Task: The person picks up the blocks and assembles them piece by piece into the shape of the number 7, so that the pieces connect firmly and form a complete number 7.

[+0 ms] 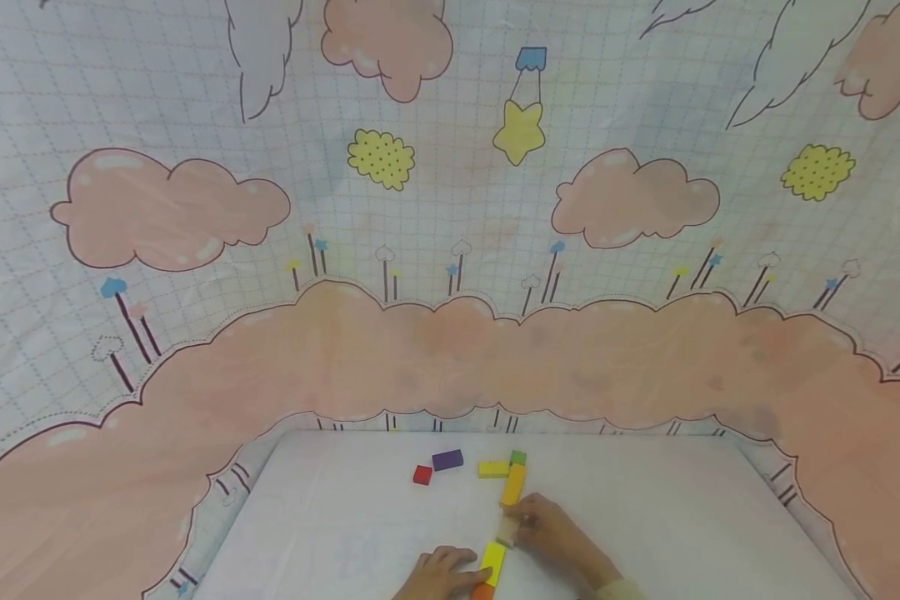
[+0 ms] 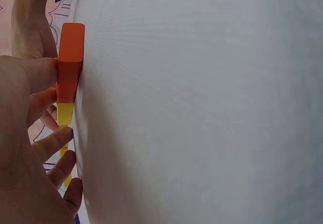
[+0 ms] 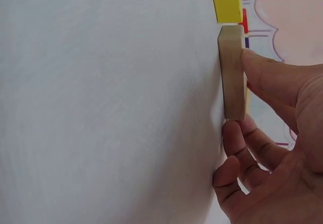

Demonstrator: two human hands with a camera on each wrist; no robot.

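A person's R grip (image 1: 551, 529) pinches a pale natural-wood rectangular block (image 3: 232, 75) on a white cloth-like surface (image 1: 330, 521). Just nearside of that wood block: a bright-yellow rectangular block (image 1: 494, 560), then an orange rectangular block (image 2: 70, 57), touched by the L grip (image 1: 438, 575), fingers spread & loose. Farside of the wood block: an amber-yellow rectangular block (image 1: 513, 486); well off its far L, a purple rectangular block (image 1: 447, 460) & small red block (image 1: 422, 475).

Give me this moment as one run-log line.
right hand: grips plain wooden block | left hand: touches orange block | between those blocks: yellow block | head view, farther left: red block, purple block
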